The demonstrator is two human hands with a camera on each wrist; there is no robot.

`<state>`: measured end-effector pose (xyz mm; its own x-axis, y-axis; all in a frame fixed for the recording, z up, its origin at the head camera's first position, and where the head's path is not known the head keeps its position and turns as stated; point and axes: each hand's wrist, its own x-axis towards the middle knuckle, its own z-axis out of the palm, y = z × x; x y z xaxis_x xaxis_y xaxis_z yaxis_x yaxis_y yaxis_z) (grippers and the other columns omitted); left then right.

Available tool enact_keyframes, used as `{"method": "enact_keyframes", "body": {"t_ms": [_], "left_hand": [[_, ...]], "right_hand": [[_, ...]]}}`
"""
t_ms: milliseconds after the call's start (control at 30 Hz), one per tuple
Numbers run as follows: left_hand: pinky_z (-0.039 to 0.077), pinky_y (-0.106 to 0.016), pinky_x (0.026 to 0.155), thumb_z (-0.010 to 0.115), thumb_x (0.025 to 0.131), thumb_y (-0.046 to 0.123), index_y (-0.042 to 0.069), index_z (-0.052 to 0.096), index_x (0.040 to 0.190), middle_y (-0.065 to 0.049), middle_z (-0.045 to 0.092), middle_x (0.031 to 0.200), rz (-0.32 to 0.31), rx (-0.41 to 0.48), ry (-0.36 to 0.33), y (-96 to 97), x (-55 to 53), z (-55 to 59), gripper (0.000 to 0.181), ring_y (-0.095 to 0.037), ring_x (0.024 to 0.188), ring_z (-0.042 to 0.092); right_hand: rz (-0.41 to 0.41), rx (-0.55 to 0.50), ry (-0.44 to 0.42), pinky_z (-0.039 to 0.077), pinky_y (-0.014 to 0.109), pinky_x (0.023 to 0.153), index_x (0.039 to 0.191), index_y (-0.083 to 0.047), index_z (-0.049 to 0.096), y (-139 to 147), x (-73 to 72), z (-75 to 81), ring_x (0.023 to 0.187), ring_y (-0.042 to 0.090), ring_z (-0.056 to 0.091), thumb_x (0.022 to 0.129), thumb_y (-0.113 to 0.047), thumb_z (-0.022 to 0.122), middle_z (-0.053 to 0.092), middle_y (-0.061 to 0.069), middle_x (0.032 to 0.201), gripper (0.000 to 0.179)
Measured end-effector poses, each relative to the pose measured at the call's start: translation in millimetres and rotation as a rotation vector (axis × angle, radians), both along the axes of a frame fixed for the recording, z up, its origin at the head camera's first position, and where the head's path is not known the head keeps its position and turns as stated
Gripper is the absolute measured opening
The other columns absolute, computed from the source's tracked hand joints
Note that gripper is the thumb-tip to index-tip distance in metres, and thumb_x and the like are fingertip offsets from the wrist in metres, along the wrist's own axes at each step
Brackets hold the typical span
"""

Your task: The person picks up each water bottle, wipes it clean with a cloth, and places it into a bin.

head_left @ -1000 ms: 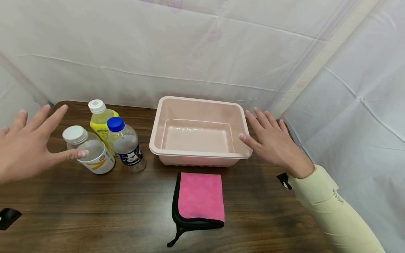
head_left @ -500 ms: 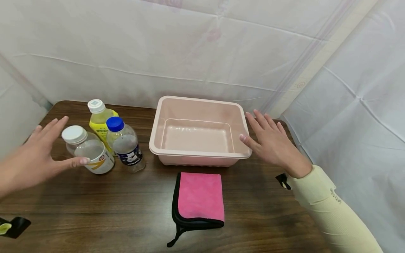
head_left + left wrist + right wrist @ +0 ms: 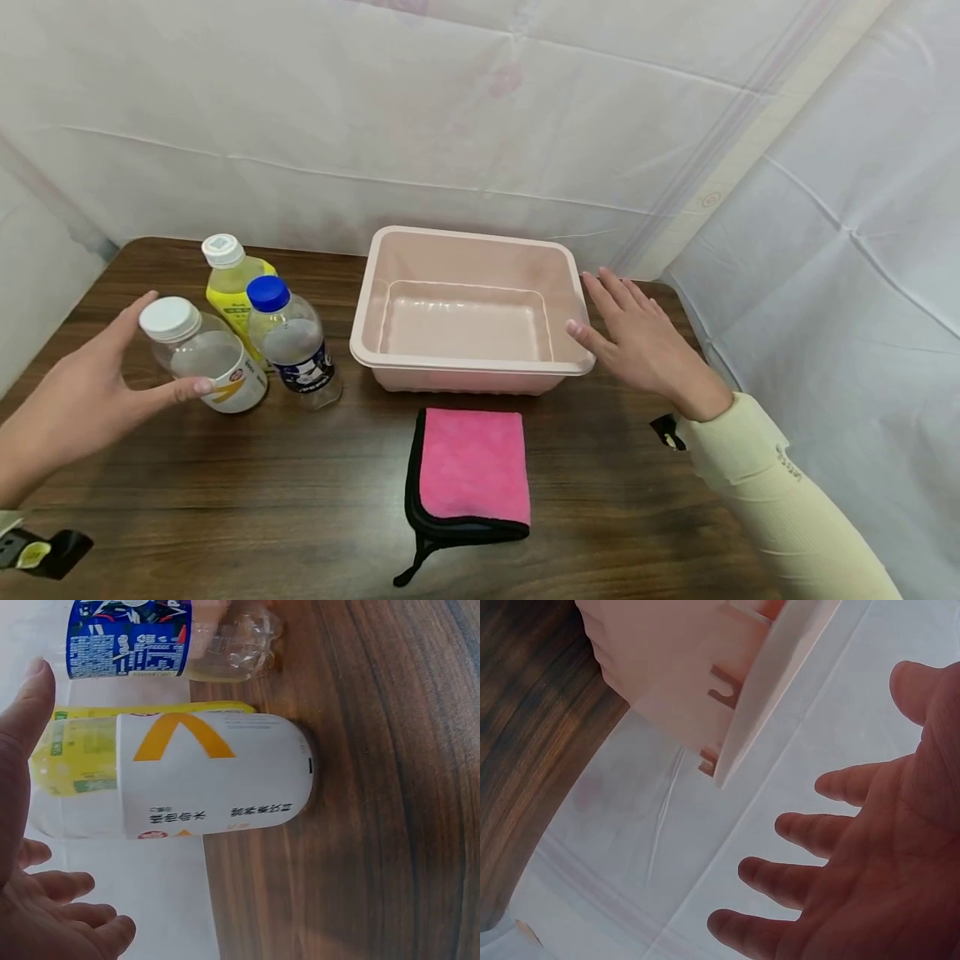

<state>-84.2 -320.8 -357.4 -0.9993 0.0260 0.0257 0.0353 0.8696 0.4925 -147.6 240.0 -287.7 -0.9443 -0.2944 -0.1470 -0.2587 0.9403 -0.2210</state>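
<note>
My left hand (image 3: 93, 396) is spread beside a clear bottle (image 3: 217, 354) with a white cap and white label. In the head view the thumb overlaps that bottle's front; in the left wrist view, the bottle (image 3: 217, 780) stands in front of the parted thumb and fingers. Close by are a blue-capped clear bottle (image 3: 296, 346) with a dark blue label and a yellow-labelled bottle (image 3: 232, 287), partly hidden behind the other two. My right hand (image 3: 648, 350) has its fingers extended at the right rim of a pink plastic basin (image 3: 472, 364). The right wrist view shows the palm facing the basin (image 3: 675, 682).
A folded pink cloth (image 3: 474, 467) with black edging and a loop lies in front of the basin on the dark wooden table (image 3: 300, 500). White sheeting (image 3: 315, 108) hangs behind the table and along its sides.
My left hand has come lower and inward, its fingers passing behind the white-capped bottle's near side. My right hand has barely shifted; bottles, basin and cloth stay in place.
</note>
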Motion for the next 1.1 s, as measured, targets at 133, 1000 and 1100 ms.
{"method": "enact_keyframes", "body": {"t_ms": [133, 1000, 1100], "left_hand": [[0.038, -0.079, 0.085, 0.086, 0.086, 0.041, 0.012, 0.01, 0.168, -0.043, 0.036, 0.153, -0.001, 0.016, 0.002, 1.6, 0.1, -4.7, 0.115, -0.072, 0.123, 0.041], [0.053, -0.047, 0.065, 0.084, 0.087, 0.044, -0.001, 0.046, 0.142, -0.037, 0.065, 0.122, 0.066, 0.047, 0.034, 5.4, 1.2, -16.7, 0.081, -0.061, 0.108, 0.061], [0.055, -0.047, 0.062, 0.084, 0.088, 0.042, 0.0, 0.05, 0.14, -0.036, 0.067, 0.121, 0.078, 0.054, 0.067, 6.6, 0.6, -16.9, 0.075, -0.064, 0.111, 0.061]], "right_hand": [[0.002, -0.008, -0.004, 0.007, 0.063, 0.131, 0.168, -0.013, 0.009, 1, -1.0, -3.0, 0.164, 0.04, 0.003, 0.107, -0.062, 0.039, 0.005, 0.016, 0.177, 0.084], [0.036, 0.03, 0.057, 0.005, 0.072, 0.127, 0.169, -0.023, 0.012, -8, 13.7, -10.6, 0.164, 0.041, 0.002, 0.107, -0.064, 0.038, 0.005, 0.005, 0.178, 0.079], [0.046, 0.045, 0.061, 0.004, 0.071, 0.127, 0.169, -0.024, 0.011, -9, 15.2, -11.2, 0.164, 0.04, 0.002, 0.107, -0.064, 0.039, 0.004, 0.005, 0.178, 0.079]]}}
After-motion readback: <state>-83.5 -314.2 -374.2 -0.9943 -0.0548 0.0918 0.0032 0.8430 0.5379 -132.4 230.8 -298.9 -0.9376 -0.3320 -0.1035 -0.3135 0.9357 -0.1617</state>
